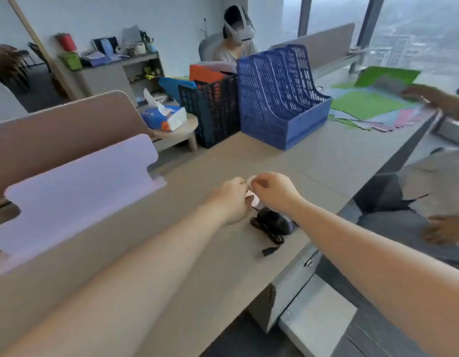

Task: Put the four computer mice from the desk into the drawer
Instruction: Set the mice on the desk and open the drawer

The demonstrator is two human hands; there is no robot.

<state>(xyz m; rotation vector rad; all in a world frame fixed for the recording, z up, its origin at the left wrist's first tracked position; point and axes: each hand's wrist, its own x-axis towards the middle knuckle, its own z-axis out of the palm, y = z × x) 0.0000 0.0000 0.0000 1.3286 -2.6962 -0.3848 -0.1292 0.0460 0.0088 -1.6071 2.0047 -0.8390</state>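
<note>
Head view: left hand (229, 199) and right hand (273, 191) meeting above surface (287, 166), fingers of both pinched on small white mouse (252, 195). Black corded mouse (273, 224) on surface just below hands. Open drawer (317, 315) below right forearm.

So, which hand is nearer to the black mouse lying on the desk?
Left, narrowly. The left hand sits just up-left of the black mouse; the right hand is above it. Both grip a white mouse.
</note>
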